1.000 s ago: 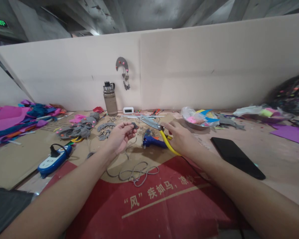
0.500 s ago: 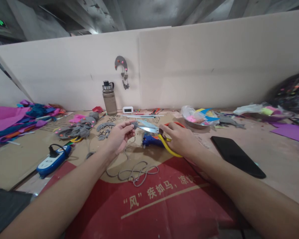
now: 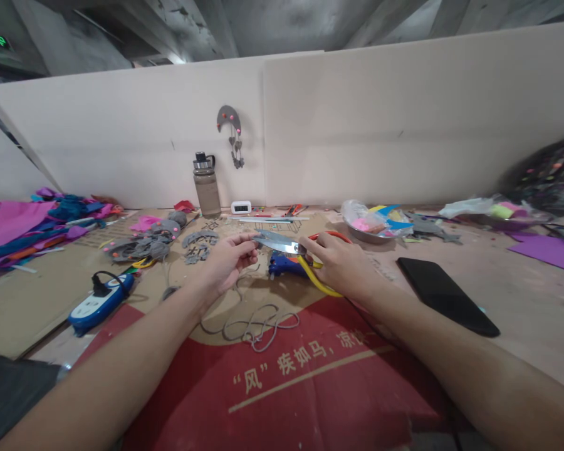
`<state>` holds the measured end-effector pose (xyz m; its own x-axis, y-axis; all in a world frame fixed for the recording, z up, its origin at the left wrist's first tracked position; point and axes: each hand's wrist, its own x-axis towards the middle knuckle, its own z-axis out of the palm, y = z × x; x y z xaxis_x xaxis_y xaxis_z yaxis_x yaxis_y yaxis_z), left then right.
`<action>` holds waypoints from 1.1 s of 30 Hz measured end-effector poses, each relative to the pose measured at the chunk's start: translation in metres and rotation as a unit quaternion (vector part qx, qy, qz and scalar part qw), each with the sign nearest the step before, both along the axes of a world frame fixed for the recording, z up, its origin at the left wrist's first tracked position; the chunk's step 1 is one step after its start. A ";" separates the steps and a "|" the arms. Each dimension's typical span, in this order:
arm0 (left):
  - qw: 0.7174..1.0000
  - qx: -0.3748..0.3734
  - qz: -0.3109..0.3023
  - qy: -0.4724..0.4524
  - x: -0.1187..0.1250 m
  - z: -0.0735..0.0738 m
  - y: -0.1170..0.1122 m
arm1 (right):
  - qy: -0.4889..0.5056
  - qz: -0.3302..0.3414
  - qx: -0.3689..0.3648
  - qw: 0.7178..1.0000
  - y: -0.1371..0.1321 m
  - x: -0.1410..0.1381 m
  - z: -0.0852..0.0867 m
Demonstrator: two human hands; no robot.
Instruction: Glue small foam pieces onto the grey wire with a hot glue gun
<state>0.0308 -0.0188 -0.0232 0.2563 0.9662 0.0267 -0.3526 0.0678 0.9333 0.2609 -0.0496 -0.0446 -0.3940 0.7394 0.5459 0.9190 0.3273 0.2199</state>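
My right hand (image 3: 341, 260) is closed round the handles of a pair of scissors (image 3: 282, 243), one loop red-orange and one yellow. Their blades lie nearly together and point left, the tips right at the fingers of my left hand (image 3: 232, 257). Thumb and forefinger of that hand pinch a small grey felt piece, mostly hidden by fingers and blade tips. Under the scissors lies a blue glue gun (image 3: 286, 265). Loose grey yarn (image 3: 263, 326) curls on the cardboard (image 3: 282, 388) below my hands. Grey felt cut-outs (image 3: 200, 241) rest beyond my left hand.
Left are a power strip (image 3: 101, 302), grey felt with pink beads (image 3: 145, 241) and coloured felt scraps (image 3: 23, 222). A water bottle (image 3: 207, 191) and small clock (image 3: 241, 207) stand behind. A phone (image 3: 446, 294) and metal bowl (image 3: 376, 236) lie right. A grey moon ornament (image 3: 229, 119) hangs on the partition.
The scissor blades have closed together at my left fingertips, where a grey piece showed between them before. Both hands have hardly moved.
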 end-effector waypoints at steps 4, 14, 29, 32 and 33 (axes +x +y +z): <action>1.000 -0.009 -0.004 -0.005 0.000 0.000 -0.001 | -0.008 0.001 0.000 1.000 0.001 0.001 -0.001; 0.999 -0.024 -0.018 -0.031 0.001 0.001 -0.001 | -0.008 -0.001 0.013 1.000 0.001 0.000 -0.001; 0.999 -0.022 -0.011 -0.025 0.002 -0.001 0.000 | -0.007 -0.013 0.002 1.000 0.000 -0.002 0.000; 0.999 -0.029 -0.009 -0.031 0.001 -0.001 0.001 | 0.009 0.001 -0.003 1.000 -0.001 -0.002 0.000; 0.999 -0.031 -0.006 -0.033 0.001 -0.001 0.001 | 0.022 0.001 -0.004 1.000 -0.001 -0.002 0.001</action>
<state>0.0319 -0.0181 -0.0239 0.2674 0.9635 -0.0153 -0.4115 0.1285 0.9023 0.2586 -0.0504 -0.0441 -0.3714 0.7432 0.5566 0.9269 0.3314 0.1759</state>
